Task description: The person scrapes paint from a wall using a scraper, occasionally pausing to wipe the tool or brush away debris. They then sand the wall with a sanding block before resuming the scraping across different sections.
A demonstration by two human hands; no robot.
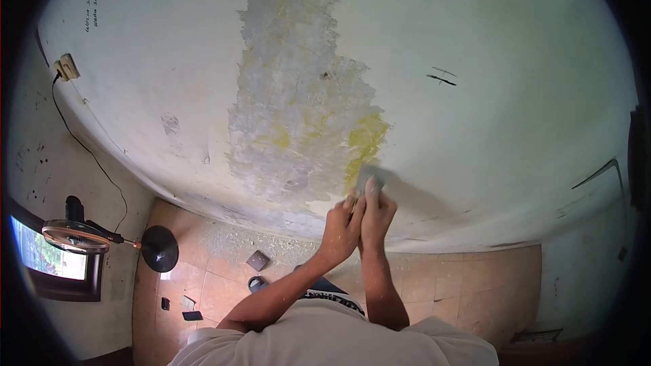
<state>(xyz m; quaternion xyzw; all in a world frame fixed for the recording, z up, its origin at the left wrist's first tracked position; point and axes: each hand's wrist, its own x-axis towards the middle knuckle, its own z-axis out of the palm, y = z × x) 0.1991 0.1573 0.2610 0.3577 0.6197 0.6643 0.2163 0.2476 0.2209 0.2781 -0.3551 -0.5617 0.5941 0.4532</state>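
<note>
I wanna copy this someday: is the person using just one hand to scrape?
No, the left hand and the right hand are together at the flat scraper against the wall.

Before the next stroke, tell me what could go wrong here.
The flat grey tool could dig a corner into the wall beside the grey-and-yellow patch. Pale flakes litter the floor along the wall's foot and may make footing slippery. The fan might stir up dust if it runs; I can't tell whether it's on.
</note>
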